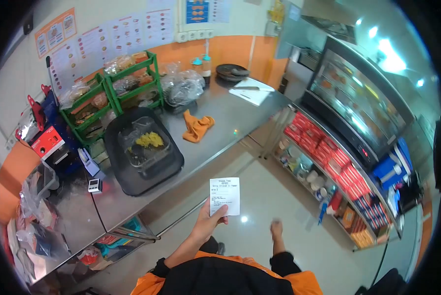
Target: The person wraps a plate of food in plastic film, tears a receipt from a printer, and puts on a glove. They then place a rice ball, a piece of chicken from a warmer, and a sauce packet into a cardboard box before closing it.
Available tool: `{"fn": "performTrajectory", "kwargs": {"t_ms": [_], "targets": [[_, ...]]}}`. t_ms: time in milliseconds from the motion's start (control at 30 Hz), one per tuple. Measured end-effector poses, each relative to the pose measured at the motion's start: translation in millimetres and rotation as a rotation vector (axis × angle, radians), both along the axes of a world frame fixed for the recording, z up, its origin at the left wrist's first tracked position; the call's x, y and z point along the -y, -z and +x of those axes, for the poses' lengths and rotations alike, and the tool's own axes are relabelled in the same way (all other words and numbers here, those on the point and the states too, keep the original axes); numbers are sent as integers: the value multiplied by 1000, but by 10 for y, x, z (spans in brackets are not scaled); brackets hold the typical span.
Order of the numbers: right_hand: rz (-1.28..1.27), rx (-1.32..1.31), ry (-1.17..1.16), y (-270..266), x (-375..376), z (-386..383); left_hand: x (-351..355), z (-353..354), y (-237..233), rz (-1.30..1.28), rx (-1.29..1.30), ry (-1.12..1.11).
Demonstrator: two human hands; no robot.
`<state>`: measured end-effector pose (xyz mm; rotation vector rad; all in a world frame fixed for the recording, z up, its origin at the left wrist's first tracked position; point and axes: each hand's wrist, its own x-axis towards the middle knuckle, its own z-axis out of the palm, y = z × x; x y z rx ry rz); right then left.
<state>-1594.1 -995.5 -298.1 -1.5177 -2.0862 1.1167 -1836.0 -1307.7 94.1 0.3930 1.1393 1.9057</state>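
Our left hand [208,222] pinches a white printed paper receipt [225,195] by its lower edge, below and right of the dark oval plastic tray [132,187] on the steel tabletop [230,129]. Our right hand [277,229], farther right, is blurred: open or closed, we cannot tell. The tray sits untouched.

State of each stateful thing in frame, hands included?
left hand: pinching receipt
receipt: held up, flat, print facing camera
right hand: low, blurred; open or shut unclear
cloth: crumpled on counter
container: on tray, part filled with yellow food
knife: lying flat on board
display case: lit, shelves stocked
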Motion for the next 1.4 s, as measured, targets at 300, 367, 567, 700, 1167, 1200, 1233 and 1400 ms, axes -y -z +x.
{"fn": "performTrajectory", "kwargs": {"t_ms": [300, 367, 567, 700, 1167, 1200, 1233, 1400], "targets": [[78, -622, -963, -3335, 65, -4303, -1330, -1786, 965, -4, 68, -432], [-1, -517, -1103, -3053, 31, -4773, -1556, -2130, 1358, -33, 97, -612], [546, -271, -1523, -2420, 94, -5467, -1250, -2346, 1280, -892, -197, -288], [589, -213, -1641, -2571, 134, -5549, -1114, -2097, 1162, -1042, -120, -451], [670, -316, -1677, -2453, 283, -5682, -1657, -1681, 845, -1278, 71, -862], [665, -313, -1673, -2472, 251, -5672, -1718, -1685, 812, -1268, 73, -862], [643, -396, -1582, -2494, 211, -5666, -1766, -1693, 789, -1258, 74, -859], [508, -698, -1225, -2675, -531, -5853, -1999, -1736, 946, -1137, -81, -607]]}}
